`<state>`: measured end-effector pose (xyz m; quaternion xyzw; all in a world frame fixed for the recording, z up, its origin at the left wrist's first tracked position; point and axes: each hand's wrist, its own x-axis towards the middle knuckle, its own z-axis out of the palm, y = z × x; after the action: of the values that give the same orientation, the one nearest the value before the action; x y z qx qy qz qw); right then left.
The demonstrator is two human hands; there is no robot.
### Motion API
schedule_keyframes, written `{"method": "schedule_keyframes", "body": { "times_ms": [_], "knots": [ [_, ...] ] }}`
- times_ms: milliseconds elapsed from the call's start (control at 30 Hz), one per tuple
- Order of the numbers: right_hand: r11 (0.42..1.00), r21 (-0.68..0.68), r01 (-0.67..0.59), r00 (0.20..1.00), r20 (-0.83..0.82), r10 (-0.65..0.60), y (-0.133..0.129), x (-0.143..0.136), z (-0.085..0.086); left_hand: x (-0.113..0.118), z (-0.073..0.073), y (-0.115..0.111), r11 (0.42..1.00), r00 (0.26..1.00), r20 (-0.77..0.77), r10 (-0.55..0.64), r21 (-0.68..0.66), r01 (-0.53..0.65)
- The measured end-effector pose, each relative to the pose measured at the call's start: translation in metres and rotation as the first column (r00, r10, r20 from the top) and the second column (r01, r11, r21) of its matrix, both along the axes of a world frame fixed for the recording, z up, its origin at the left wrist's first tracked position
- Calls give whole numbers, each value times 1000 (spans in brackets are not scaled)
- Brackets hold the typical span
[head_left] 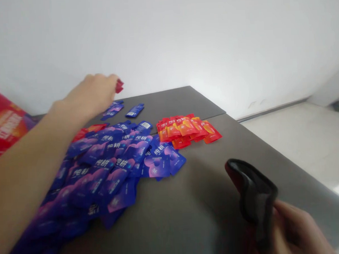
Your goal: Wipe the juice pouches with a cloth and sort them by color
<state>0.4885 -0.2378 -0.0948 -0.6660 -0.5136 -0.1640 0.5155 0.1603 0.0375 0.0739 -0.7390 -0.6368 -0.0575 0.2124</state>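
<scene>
Two hands are in view. The left hand (102, 88) is raised above the far left part of the table (162, 217), its fingers closed on one small red piece (119, 86) that shows only past the fingertips; how much more of it the hand covers, I cannot tell. The right hand (300, 222), near right, is closed on one dark pouch (258, 192), blurred, with its mouth wide open and a little red on its outer side.

One large blue pile (104, 171) spreads over the left of the table, its packets overlapping too much to count; the forearm hides part of it. Beyond it, one blue packet (135, 110) lies by itself, and just left of that is a small blue group (112, 110) of at least two. One orange pile (186, 128) lies near the middle, just right of the blue pile's far end; at least six packets show, but the overlap keeps the full count hidden. Some red packaging (95, 128), number unclear, shows at the blue pile's far left side. One large red package (6, 121) with white print stands at the left edge, partly behind the forearm.
</scene>
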Motion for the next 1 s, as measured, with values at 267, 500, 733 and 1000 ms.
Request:
{"method": "schedule_keyframes", "body": {
  "times_ms": [267,500,733,1000],
  "knots": [
    [973,181,142,989,11,-146,3,3,8,120,-46,-260,855,913,25,-407,-340,391],
    [980,185,-69,993,106,50,-17,-8,37,90,-153,-337,788,930,54,-363,-514,338],
    [660,-345,-668,610,255,750,-41,-50,71,70,-155,-334,715,771,82,-632,-324,620],
    [417,-726,-547,239,342,909,2,-99,30,73,-151,-355,739,736,-92,-671,-165,653]
  ]
}}
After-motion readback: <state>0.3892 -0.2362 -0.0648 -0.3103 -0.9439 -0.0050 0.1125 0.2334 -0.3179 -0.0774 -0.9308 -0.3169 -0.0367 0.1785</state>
